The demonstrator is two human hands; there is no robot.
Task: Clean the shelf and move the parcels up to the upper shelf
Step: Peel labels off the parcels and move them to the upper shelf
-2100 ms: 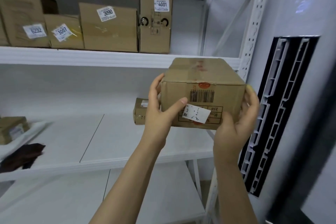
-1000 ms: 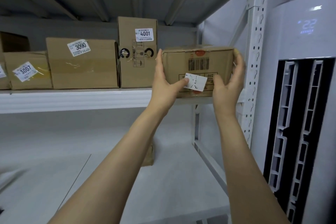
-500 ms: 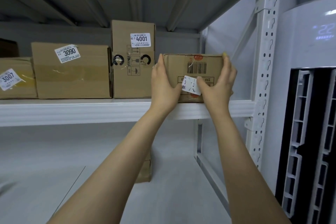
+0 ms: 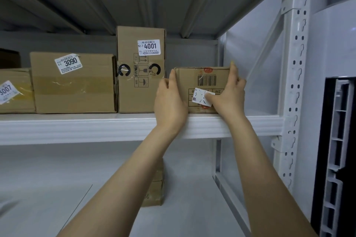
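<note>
On upper shelf (image 4: 77, 127), parcel (image 4: 192, 79), left hand (image 4: 170, 102) and right hand (image 4: 230, 96) fingers gripping its sides

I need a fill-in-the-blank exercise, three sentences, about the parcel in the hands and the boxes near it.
1. The left hand and right hand hold the parcel on the upper shelf, ____ of the tall box.
2. The tall box is numbered ____.
3. The wide box left of it is numbered ____.
Missing: right; 4001; 3090.
</note>
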